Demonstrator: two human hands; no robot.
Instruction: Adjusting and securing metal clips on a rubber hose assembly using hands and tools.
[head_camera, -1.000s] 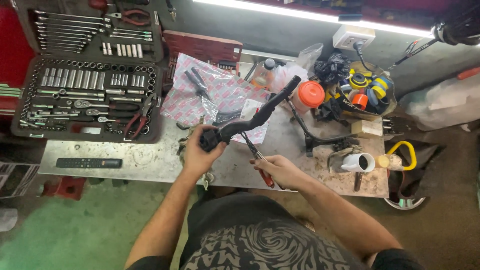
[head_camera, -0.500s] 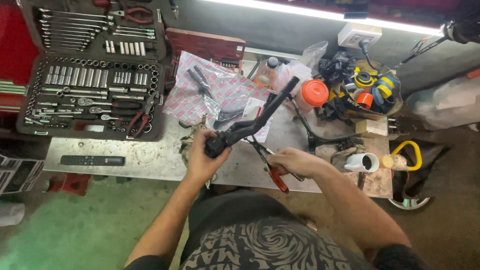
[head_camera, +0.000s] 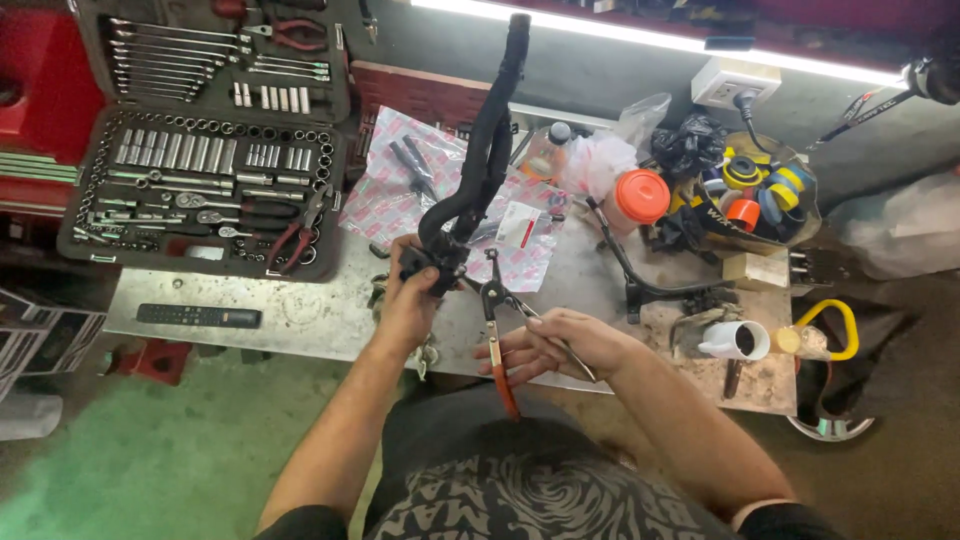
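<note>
From the head cam, our left hand (head_camera: 412, 300) is clenched round the bottom end of a black taped-up hose bundle (head_camera: 485, 160), which sticks up toward 12 o'clock. Our right hand (head_camera: 555, 345) grips orange-handled pliers (head_camera: 495, 320), whose metal tip is at the bundle's base, right beside our left fingers.

A workshop: open socket-and-wrench case (head_camera: 200, 150) on a worn metal workbench (head_camera: 330, 315).

Black wrapped hose (head_camera: 487, 150), orange-handled pliers (head_camera: 497, 335), orange lid (head_camera: 641, 196), red-patterned white bag (head_camera: 395, 190), green floor (head_camera: 170, 450).
</note>
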